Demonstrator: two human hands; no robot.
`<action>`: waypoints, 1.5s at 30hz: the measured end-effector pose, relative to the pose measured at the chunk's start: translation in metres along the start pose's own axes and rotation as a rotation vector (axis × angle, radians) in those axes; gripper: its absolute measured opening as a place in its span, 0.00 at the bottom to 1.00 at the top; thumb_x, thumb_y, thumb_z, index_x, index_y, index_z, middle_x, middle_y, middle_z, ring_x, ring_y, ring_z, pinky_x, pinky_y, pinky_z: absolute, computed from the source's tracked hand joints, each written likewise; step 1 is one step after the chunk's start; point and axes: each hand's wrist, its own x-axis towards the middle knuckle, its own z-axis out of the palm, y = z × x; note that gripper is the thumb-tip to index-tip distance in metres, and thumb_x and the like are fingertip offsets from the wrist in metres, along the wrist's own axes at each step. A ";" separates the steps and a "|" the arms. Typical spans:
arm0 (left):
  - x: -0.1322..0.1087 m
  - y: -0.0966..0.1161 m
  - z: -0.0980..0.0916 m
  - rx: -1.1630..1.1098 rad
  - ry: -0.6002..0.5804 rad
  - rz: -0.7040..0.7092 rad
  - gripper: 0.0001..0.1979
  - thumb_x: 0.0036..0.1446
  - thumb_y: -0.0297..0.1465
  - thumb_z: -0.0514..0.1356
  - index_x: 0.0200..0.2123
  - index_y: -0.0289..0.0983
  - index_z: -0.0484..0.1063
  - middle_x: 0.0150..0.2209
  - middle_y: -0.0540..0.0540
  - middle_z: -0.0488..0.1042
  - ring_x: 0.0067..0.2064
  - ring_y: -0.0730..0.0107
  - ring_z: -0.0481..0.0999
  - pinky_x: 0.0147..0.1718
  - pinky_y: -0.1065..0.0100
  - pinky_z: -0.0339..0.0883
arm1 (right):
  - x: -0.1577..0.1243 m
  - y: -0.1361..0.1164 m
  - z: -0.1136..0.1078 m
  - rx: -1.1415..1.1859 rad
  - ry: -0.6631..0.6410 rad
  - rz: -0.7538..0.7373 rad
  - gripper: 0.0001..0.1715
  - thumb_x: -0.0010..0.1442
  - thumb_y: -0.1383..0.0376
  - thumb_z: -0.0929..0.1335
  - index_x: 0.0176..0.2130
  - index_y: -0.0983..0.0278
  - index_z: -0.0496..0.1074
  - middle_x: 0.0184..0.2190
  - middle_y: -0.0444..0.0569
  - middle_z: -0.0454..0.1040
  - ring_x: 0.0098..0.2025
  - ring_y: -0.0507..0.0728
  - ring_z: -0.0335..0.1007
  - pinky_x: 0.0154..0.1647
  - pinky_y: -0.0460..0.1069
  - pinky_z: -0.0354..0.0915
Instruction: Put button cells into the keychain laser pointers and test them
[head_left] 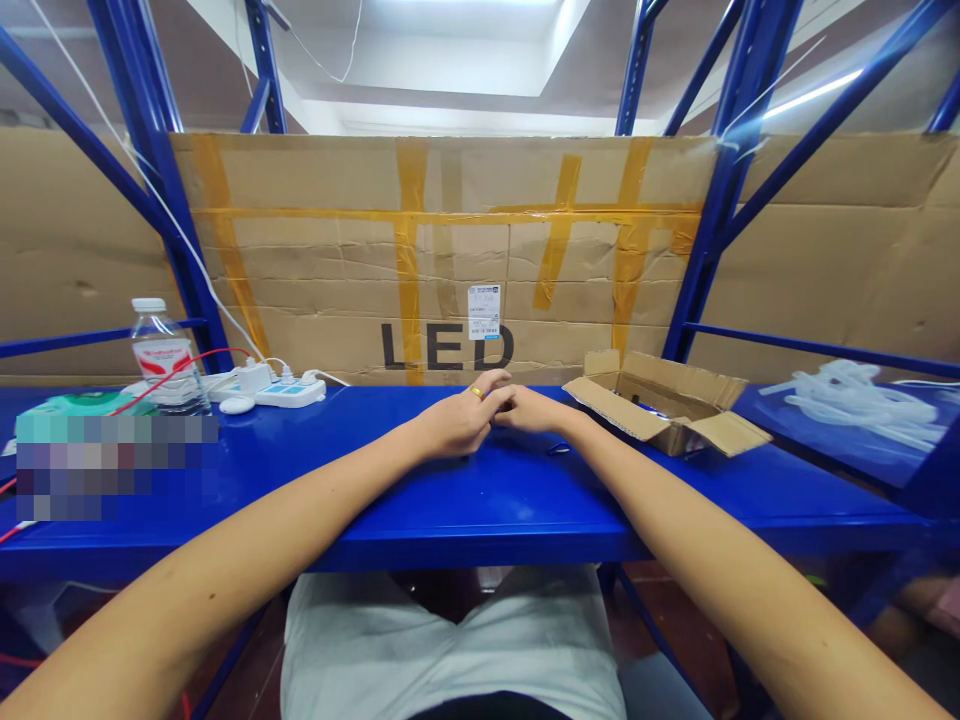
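My left hand point(466, 418), with a gold ring on one finger, rests above the middle of the blue tabletop point(450, 505). It touches my right hand point(531, 411), and the fingers of both are curled and pressed together. Whatever may be between them is hidden. A small dark, shiny item point(558, 449) lies on the table just below my right wrist. To the right stands an open cardboard box point(637, 415) with its flaps folded out; a few dark and blue items inside are only partly visible.
At the left are a clear plastic bottle point(163, 350), a white power strip point(291, 391) with plugs, a green packet point(82, 405) and a red cable. Coiled translucent tubing point(862, 405) lies far right. Blue rack posts and a large taped cardboard panel point(337, 290) close off the back.
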 end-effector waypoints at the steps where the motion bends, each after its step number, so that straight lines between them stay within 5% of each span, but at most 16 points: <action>1: 0.000 0.001 0.001 0.012 -0.018 -0.005 0.31 0.54 0.16 0.49 0.61 0.35 0.50 0.63 0.28 0.51 0.61 0.51 0.65 0.54 0.50 0.68 | 0.000 0.000 0.000 -0.007 0.003 0.001 0.14 0.53 0.71 0.67 0.41 0.67 0.76 0.41 0.51 0.78 0.43 0.59 0.72 0.47 0.51 0.65; 9: 0.005 0.004 -0.002 0.017 0.027 -0.005 0.31 0.51 0.16 0.50 0.59 0.33 0.52 0.60 0.29 0.55 0.59 0.52 0.66 0.51 0.53 0.71 | 0.002 0.002 0.006 -0.034 -0.026 0.053 0.10 0.55 0.71 0.68 0.39 0.68 0.75 0.38 0.52 0.78 0.40 0.58 0.71 0.44 0.50 0.65; 14: 0.004 -0.001 -0.013 0.045 0.137 -0.089 0.18 0.57 0.19 0.50 0.50 0.34 0.63 0.49 0.36 0.67 0.52 0.60 0.71 0.50 0.59 0.69 | 0.002 -0.001 -0.004 -0.048 -0.051 0.028 0.09 0.53 0.72 0.66 0.34 0.66 0.76 0.32 0.48 0.77 0.35 0.55 0.70 0.39 0.48 0.63; 17: 0.000 -0.007 -0.017 0.055 -0.009 -0.248 0.12 0.60 0.22 0.49 0.44 0.35 0.68 0.40 0.41 0.73 0.42 0.64 0.75 0.42 0.64 0.69 | -0.001 -0.002 -0.009 -0.033 -0.068 0.070 0.13 0.51 0.74 0.64 0.34 0.66 0.76 0.31 0.47 0.77 0.33 0.53 0.70 0.36 0.46 0.62; 25: -0.010 -0.016 -0.018 0.003 -0.514 -0.532 0.09 0.56 0.30 0.56 0.35 0.38 0.77 0.34 0.44 0.79 0.34 0.64 0.76 0.32 0.68 0.63 | -0.002 -0.004 -0.011 -0.062 -0.064 0.085 0.11 0.51 0.71 0.66 0.34 0.65 0.78 0.31 0.46 0.78 0.34 0.53 0.70 0.37 0.46 0.61; 30: -0.009 -0.018 -0.020 -0.107 -0.566 -0.541 0.10 0.57 0.35 0.58 0.36 0.38 0.79 0.35 0.45 0.80 0.35 0.65 0.76 0.34 0.70 0.62 | -0.001 -0.001 -0.009 -0.053 -0.078 0.084 0.10 0.52 0.67 0.68 0.36 0.65 0.79 0.33 0.46 0.79 0.36 0.55 0.71 0.38 0.46 0.61; 45: -0.008 -0.017 -0.015 -0.423 -0.565 -0.679 0.04 0.44 0.26 0.60 0.28 0.35 0.73 0.25 0.52 0.73 0.27 0.73 0.69 0.26 0.73 0.60 | -0.003 -0.010 -0.008 -0.063 -0.124 0.117 0.09 0.51 0.69 0.67 0.34 0.65 0.77 0.28 0.43 0.76 0.30 0.52 0.66 0.31 0.46 0.58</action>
